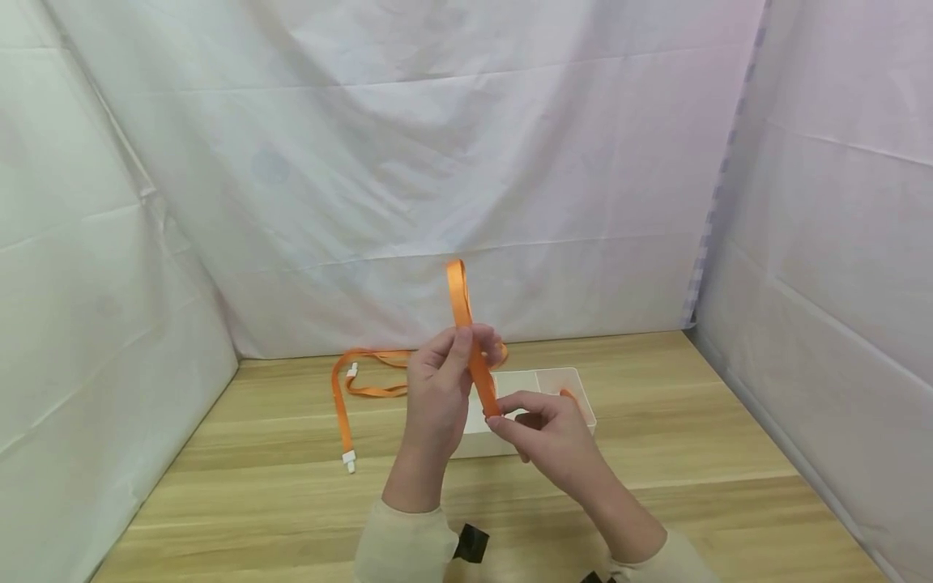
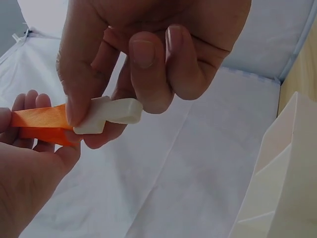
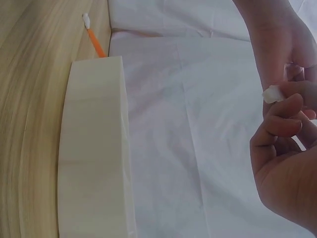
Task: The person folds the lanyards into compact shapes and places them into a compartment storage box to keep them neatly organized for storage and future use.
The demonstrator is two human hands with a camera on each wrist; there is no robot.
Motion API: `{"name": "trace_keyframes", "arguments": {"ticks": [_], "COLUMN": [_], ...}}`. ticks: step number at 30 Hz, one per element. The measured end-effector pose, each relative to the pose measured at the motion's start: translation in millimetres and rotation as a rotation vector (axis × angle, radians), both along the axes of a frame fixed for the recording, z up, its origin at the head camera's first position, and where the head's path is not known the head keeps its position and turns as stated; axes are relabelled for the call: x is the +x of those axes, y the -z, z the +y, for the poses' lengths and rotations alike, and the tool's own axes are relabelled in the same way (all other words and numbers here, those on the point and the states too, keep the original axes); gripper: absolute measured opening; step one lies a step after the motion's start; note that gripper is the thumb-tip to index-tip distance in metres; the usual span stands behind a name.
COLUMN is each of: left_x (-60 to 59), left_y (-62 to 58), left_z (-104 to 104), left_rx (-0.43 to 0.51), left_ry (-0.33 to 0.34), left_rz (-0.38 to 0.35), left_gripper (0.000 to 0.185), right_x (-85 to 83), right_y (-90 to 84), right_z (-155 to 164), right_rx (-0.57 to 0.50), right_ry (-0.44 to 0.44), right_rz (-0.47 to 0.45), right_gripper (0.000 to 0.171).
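Note:
Above the wooden table [image 1: 692, 421], both hands hold an orange lanyard strap [image 1: 466, 324] whose folded loop stands up over them. My left hand [image 1: 461, 344] grips the strap in its curled fingers; the left wrist view shows that hand [image 2: 29, 148] with the orange strap [image 2: 37, 124] in it. My right hand [image 1: 501, 414] pinches the strap's lower end, where a white plastic clip [image 2: 110, 116] sits between its thumb and fingers [image 2: 143, 69]. The right wrist view shows the right hand [image 3: 285, 124] and the clip [image 3: 271, 94].
A white open box [image 1: 576, 389] stands on the table just behind the hands; its side wall [image 3: 94, 148] fills the right wrist view. Another orange lanyard [image 1: 364, 389] with white clips [image 1: 349, 461] lies to the left. White cloth walls enclose three sides.

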State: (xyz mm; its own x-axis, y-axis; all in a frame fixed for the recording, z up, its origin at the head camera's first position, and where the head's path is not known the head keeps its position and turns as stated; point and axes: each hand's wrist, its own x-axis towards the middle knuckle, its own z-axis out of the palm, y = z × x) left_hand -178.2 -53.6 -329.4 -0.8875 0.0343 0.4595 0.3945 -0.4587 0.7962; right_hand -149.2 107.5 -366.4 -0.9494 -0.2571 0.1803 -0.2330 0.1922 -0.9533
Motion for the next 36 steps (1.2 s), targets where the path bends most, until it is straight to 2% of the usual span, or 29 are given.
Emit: {"name": "trace_keyframes", "arguments": {"ticks": [3,6,9,12,15,20,25,28,33,36], "left_x": [-2.9,-8.0,-13.4,-14.8,-12.5,-6.2,-2.7,-2.7,-3.8,-3.2], "left_y": [-6.8,-18.0,-28.8,-36.9,-42.7,-50.8,-55.2,-54.6,-53.8,-56.5], "left_z": [-5,-13,-23,-31,-37,-45,-49,-51,-58,-63], "left_rx": [-0.005,-0.004,-0.014,-0.042,-0.058,-0.010,0.030,0.017,-0.023,-0.072], "left_ry": [-0.060,-0.155,-0.236,-0.255,-0.182,0.010,0.187,0.240,0.292,0.288], "left_rz": [-0.054,-0.113,-0.123,-0.111,-0.141,-0.212,-0.191,-0.154,-0.088,-0.090], "left_gripper": [0.026,0.024,0.023,0.024,0.024,0.016,0.020,0.024,0.030,0.033], "right_x": [-0.7,-0.8,-0.5,-0.1,0.5,-0.1,-3.2,-3.7,-0.1,2.7], "right_y": [1.4,3.6,5.1,5.2,4.6,4.7,4.1,2.6,-1.7,-5.4], "right_z": [1,3,5,7,9,13,18,21,22,22], "right_rx": [0.028,0.071,0.111,0.139,0.150,0.149,0.149,0.146,0.078,0.029], "right_ry": [0.005,0.020,0.018,0.012,0.011,0.068,0.132,0.114,0.081,0.086], "right_rz": [0.005,-0.015,-0.044,-0.055,-0.060,-0.097,-0.083,-0.058,-0.092,-0.113], "right_gripper": [0.009,0.009,0.010,0.011,0.011,0.011,0.011,0.009,0.014,0.015]}}
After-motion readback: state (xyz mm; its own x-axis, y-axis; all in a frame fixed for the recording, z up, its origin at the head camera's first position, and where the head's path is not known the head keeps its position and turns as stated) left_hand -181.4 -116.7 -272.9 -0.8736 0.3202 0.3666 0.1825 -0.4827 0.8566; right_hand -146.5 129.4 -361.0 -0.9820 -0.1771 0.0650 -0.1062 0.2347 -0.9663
